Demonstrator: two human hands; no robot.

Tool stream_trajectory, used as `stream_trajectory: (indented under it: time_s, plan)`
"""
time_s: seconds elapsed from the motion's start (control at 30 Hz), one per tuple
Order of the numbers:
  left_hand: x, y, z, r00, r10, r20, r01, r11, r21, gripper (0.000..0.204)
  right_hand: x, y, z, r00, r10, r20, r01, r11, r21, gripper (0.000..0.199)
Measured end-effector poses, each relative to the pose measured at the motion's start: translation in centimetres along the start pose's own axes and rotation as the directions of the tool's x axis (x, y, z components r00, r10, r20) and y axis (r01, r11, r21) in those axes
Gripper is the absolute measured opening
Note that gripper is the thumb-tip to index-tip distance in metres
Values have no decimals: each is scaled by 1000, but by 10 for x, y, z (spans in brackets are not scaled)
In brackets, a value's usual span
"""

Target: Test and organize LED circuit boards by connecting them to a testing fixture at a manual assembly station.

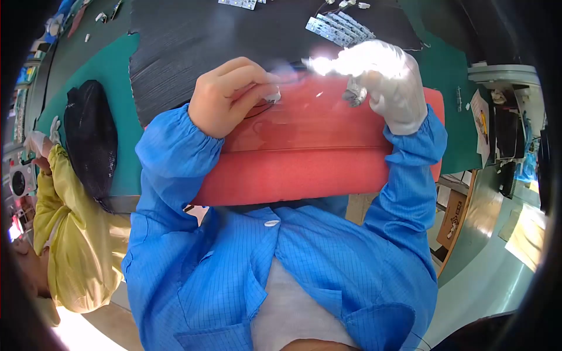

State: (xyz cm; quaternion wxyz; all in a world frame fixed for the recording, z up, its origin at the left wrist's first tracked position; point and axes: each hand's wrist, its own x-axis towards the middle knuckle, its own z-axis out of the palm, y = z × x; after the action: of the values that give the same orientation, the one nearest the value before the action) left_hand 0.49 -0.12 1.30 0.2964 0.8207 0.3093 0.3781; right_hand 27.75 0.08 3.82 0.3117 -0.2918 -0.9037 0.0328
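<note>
Hands work over the red pad (304,152) at the desk's (117,70) near edge. Left hand (231,96), bare, is curled closed, pinching a small white part (273,95) at the fingertips. Right hand (389,82), in a white glove, is closed on a small grey piece (353,96); glare hides its fingertips. White strips (339,29) lie toward the far edge on the black mat (193,41).

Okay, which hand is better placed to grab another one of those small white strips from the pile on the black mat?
Probably the right hand. In its white glove it sits just below the pile of white strips on the black mat. The bare left hand is farther away and pinches a small white piece.
</note>
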Motion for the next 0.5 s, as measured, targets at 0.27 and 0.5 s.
stream_trajectory:
  time_s: [0.27,0.5]
  plan:
    - [-5,-6,1,998,43,-36,-40,996,81,10,5,-13,7,614,676,407,-783,458,421,25]
    - [-5,-4,2,997,74,-29,-70,991,118,13,-2,-9,16,624,727,288,-760,478,440,31]
